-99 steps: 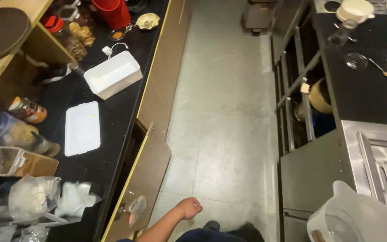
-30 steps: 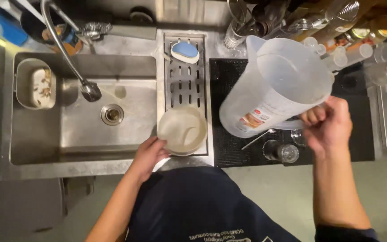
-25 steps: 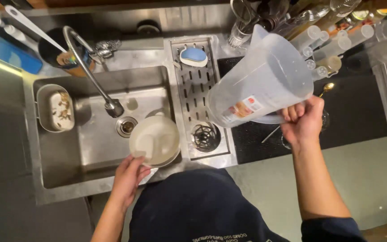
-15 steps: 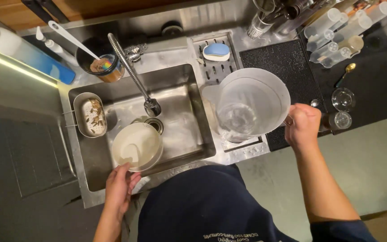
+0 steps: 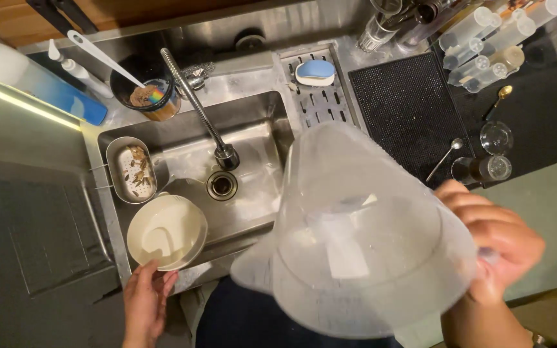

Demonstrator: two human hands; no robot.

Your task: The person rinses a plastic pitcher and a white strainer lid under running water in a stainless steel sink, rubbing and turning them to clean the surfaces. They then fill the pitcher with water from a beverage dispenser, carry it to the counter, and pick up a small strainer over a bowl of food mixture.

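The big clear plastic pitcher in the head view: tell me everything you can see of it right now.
The large translucent plastic pitcher is tipped with its wide open mouth toward the camera, spout at lower left. Its walls look cloudy, with a pale label showing through. It looks empty. The right hand grips it on its right side, the handle hidden. It is held up near the camera, in front of the steel sink edge and drainer.

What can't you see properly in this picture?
- Head view: the big clear plastic pitcher is blurred and covers the sink's right front corner.
- The right hand's fingers on its handle are blurred.
- The left hand at the round cream bowl is cut off by the bottom edge.
- The small metal strainer basket's scraps are too small to tell.
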